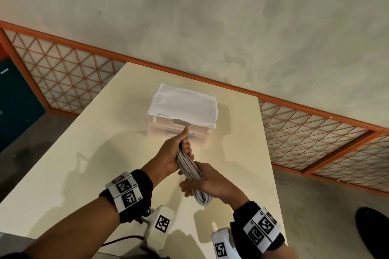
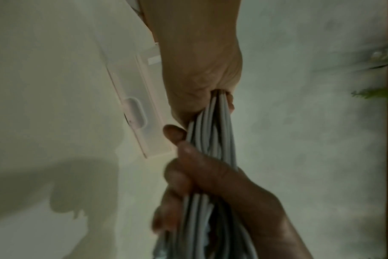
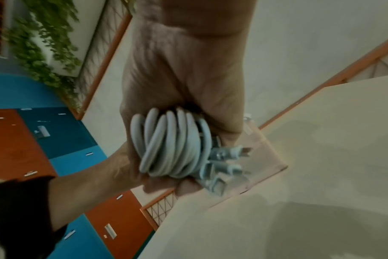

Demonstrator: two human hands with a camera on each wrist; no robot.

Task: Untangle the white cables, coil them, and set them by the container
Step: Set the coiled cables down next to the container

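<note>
A bundle of white cables (image 1: 189, 167) is folded into a long coil and held above the cream table (image 1: 84, 153). My left hand (image 1: 185, 149) grips its far end, with the thumb pointing at the container (image 1: 183, 111). My right hand (image 1: 190, 185) grips the near part, and a loop (image 1: 203, 198) sticks out below it. In the left wrist view the cable strands (image 2: 210, 133) run from the left hand (image 2: 199, 73) down into the right hand (image 2: 210, 184). The right wrist view shows the looped coil (image 3: 171, 143) and its connectors (image 3: 224, 157) in the right hand (image 3: 184, 73).
The translucent container has a white covering on top and stands on the far middle of the table. Orange-framed lattice panels (image 1: 63, 73) run along the wall behind the table. Blue and orange lockers (image 3: 44, 149) stand to the left. A dark round object (image 1: 372, 235) lies on the floor at right.
</note>
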